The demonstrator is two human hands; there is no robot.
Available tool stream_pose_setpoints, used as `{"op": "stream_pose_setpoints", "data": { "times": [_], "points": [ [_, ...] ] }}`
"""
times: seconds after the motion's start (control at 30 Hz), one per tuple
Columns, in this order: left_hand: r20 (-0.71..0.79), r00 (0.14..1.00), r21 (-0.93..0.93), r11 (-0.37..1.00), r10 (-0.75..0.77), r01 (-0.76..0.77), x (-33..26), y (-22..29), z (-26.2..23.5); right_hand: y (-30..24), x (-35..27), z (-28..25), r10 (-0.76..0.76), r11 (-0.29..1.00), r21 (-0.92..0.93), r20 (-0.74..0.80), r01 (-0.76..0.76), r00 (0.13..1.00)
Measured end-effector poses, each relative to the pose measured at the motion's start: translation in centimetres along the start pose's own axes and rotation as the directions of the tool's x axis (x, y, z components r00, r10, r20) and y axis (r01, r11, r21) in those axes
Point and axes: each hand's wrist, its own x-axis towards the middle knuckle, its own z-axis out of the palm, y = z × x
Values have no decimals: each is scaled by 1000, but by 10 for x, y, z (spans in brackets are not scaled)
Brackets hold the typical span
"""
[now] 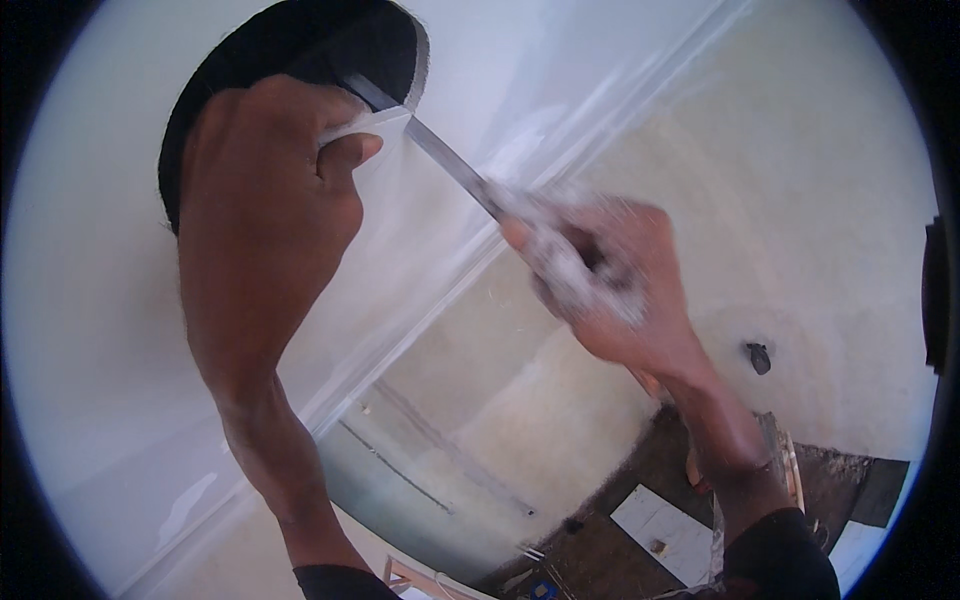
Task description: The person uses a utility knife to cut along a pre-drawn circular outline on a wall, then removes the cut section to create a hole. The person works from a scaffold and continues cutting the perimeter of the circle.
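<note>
A round, dark hole (300, 42) opens in the white ceiling board (110, 170). My left hand (265, 200) reaches up to it, with thumb and fingers closed on a pale piece of board (388, 124) at the hole's rim. From the right, my right hand (610, 270) grips a narrow grey metal blade (450, 162), slanting up and left past the board piece into the opening. White dust coats the right hand's fingers, which are slightly blurred. The fist hides the blade's near end, and whether it has a handle cannot be seen.
A pale plastered wall (560, 370) meets the ceiling along a diagonal joint. A small black object (759, 358) sits on the wall. Far below, a white sheet (665, 535) lies on the dark floor (590, 560), near some wooden pieces (793, 470).
</note>
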Motion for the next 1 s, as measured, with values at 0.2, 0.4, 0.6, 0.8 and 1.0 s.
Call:
{"op": "stream_pose_setpoints", "data": {
  "times": [0.2, 0.4, 0.6, 0.8, 1.0],
  "points": [
    [-120, 978, 169, 974, 170, -148, -1, -6, 4, 9, 29, 18, -39, 993, 111, -2, 39, 999],
    [-23, 998, 114, 992, 58, -54, 3, -5, 11, 6, -8, 3, 99, 995, -10, -11, -99, 995],
    [-20, 999, 97, 995, 31, -29, 9, 4, 14, 27, 40, 17, -258, 959, -132, -43, 251, 965],
    [-54, 989, 130, 983, 140, -132, 7, -10, 16, 6, -5, -1, 129, 992, -8, 21, -129, 991],
    [-16, 997, 21, 997, 79, -78, 11, -3, 18, 30, 47, 14, -285, 940, -191, 20, 283, 958]
  ]
}}
